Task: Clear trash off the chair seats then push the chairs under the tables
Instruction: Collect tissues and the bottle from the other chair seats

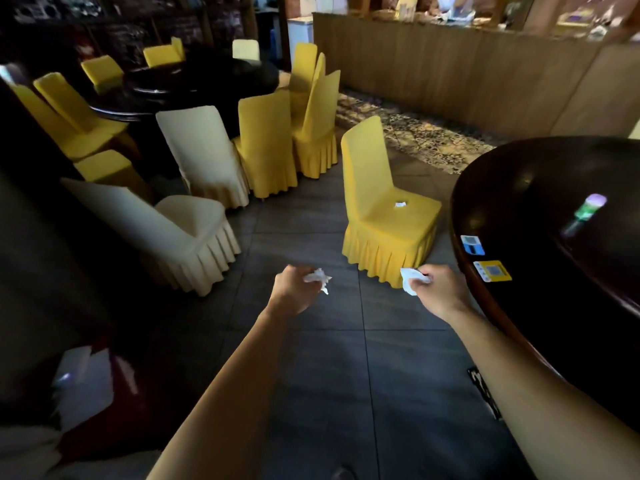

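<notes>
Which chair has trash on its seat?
The lone yellow chair beside the right-hand dark table: a white paper scrap lies on its seat. The cream chair's visible seat shows none.

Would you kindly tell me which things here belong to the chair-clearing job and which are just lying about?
Job: left hand, crumpled tissue; right hand, paper scrap; white wad on yellow chair; dark round table.
Lying about: table stickers, patterned rug, wooden counter.

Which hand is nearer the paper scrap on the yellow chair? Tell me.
Right. The right hand is in front of the paper scrap; the left hand is farther off, front-left.
</notes>
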A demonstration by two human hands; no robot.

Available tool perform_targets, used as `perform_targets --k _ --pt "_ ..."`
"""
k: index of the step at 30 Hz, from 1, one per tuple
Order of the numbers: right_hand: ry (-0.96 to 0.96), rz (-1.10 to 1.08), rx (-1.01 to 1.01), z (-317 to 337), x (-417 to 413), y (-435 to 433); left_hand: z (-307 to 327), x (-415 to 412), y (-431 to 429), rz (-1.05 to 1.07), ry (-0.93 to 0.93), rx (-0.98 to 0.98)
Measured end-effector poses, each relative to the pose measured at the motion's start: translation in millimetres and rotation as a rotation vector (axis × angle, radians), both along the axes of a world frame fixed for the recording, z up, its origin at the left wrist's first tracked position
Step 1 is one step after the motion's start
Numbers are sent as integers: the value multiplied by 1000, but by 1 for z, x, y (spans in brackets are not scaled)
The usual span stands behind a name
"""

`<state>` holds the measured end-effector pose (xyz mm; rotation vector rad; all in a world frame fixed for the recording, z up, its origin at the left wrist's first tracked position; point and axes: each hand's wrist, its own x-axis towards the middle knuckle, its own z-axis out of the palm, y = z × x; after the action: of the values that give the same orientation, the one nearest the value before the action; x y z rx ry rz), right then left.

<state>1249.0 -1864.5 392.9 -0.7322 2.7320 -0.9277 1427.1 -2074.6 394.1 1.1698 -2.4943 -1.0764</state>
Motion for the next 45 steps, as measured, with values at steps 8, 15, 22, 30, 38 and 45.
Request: perform_targets --k 8,15,22,30,38,45 --pt "4 -49 6 3 -107 -67 -1 -115 -80 -50 0 54" --pt "39 -129 28 -17 -206 -140 -12 -227 -168 -236 -45 -2" --pt "20 -240 59 -16 -304 -223 -9 -352 -266 -354 -3 62" --pt "3 -284 -5 -4 -385 -300 -1 -476 -326 -457 67 227" --pt "-46 -354 -4 -42 -505 -332 -31 -598 -361 -535 -2 175" --pt "-96 -436 4 -71 -633 -345 -54 -739 -379 -563 -101 85"
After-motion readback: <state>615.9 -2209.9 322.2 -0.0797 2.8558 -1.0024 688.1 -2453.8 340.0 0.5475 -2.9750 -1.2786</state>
